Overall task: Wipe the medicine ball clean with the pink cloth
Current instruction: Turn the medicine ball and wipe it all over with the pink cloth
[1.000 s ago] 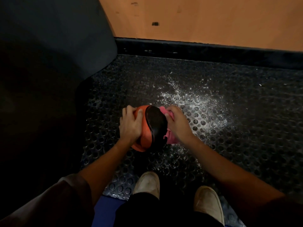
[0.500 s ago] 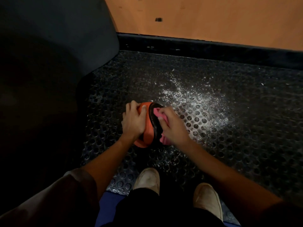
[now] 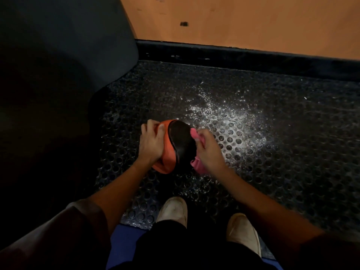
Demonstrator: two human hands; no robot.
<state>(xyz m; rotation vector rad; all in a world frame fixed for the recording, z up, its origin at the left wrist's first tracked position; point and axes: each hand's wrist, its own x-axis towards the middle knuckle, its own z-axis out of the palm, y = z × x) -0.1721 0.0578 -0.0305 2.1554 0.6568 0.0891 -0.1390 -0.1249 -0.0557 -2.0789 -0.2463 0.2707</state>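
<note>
On the black studded floor mat [image 3: 282, 162], a little ahead of the two pale shoes [image 3: 173, 209], I have the medicine ball [image 3: 180, 143] between both hands. It is a ball of two colours: the side toward the left is orange and the side toward the right is black with a dull, slightly shiny surface. A curved seam divides the two parts, and the black part faces up to my camera. My left hand [image 3: 151, 143] grips the orange side, with the fingers curled over the top edge and one fingertip close to the seam. My right hand [image 3: 209, 149] is closed around the pink cloth [image 3: 197, 165] and presses it on the right flank of the black part. One pink corner shows above the knuckles, and a bigger fold hangs out under the wrist, near the mat. Whether the ball touches the mat or is lifted a little, I cannot tell. Just beyond the ball, to the right, a patch of white powder [image 3: 233, 121] is scattered over the studs. Behind the mat runs a dark border [image 3: 233, 57], then an orange surface [image 3: 253, 22].
</note>
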